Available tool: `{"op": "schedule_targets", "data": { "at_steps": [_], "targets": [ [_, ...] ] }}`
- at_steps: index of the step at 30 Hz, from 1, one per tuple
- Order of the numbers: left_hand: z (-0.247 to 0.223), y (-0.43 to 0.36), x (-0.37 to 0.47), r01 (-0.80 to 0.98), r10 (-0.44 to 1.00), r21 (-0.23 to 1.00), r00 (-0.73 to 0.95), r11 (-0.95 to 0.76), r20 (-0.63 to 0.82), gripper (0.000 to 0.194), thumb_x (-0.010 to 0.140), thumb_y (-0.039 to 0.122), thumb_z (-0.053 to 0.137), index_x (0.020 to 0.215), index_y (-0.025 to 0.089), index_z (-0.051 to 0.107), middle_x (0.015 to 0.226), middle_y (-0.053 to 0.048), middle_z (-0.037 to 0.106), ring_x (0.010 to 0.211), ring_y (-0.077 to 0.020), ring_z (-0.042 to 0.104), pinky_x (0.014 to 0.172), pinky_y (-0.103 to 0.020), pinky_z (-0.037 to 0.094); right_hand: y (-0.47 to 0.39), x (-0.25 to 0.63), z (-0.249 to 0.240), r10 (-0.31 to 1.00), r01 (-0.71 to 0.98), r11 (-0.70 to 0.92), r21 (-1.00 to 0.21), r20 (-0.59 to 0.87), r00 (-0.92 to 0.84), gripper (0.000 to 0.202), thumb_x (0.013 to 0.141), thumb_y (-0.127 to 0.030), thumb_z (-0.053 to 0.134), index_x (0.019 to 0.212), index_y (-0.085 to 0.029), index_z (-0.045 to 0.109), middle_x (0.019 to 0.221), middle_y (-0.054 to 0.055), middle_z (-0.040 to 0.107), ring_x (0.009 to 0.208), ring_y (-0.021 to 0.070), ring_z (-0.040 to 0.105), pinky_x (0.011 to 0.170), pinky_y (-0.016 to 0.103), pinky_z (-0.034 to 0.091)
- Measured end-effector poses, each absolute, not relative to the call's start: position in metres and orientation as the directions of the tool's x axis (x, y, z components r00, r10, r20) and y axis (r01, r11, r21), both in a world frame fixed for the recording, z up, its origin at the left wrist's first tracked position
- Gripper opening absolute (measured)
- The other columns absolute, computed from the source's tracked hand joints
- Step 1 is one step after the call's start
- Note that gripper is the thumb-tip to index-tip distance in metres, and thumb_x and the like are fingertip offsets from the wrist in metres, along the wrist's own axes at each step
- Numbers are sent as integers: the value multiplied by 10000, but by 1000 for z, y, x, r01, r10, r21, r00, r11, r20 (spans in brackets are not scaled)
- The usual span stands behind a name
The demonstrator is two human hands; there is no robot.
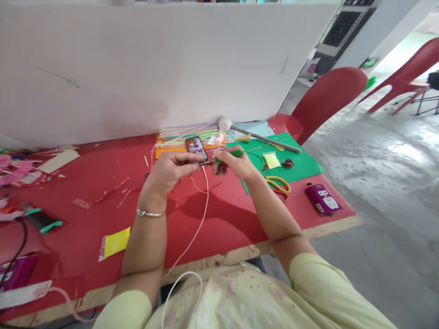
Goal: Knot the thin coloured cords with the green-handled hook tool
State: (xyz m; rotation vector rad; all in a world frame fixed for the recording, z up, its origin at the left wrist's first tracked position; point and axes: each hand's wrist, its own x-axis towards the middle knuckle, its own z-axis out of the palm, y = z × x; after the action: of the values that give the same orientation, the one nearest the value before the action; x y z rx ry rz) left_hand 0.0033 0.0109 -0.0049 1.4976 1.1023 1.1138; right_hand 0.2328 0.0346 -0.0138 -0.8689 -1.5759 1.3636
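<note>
Far left: teal-black tool (43, 221) on the red tabletop (87, 183), then a yellow packet (117, 242) near the front edge. Left hand (169, 171) has thumb and fingertips pinched on a thin dark piece (206, 163), held up between the hands, just in front of the phone (196, 146). White cord (206, 201) hangs from about there down to the lap; exact joint too small to read. Right hand (236, 163) is curled round a green tool (242, 153), probably a screwdriver, thin shaft pointing right, off the work. Can't tell if its fingertips grip the piece too. Further right: green sheet (305, 167), yellow-handled scissors (283, 185), purple box (324, 199). For steady handling I'd pinch close to the working spot, brace both wrists, leave the cord slack so it doesn't tug, and mind that bare shaft when turning the wrist.
</note>
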Motion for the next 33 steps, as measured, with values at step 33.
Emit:
{"op": "schedule_targets", "data": {
  "at_steps": [33],
  "targets": [
    [-5, 10, 4, 198, 968, 962, 200, -189, 149, 258, 761, 262, 855, 1014, 217, 884, 989, -69, 853, 951, -241, 779, 899, -348, 605, 35, 237, -14, 901, -5, 191, -982, 177, -395, 528, 908, -595, 702, 660, -134, 767, 607, 54, 745, 457, 101, 617, 470, 216, 509]
  ]
}}
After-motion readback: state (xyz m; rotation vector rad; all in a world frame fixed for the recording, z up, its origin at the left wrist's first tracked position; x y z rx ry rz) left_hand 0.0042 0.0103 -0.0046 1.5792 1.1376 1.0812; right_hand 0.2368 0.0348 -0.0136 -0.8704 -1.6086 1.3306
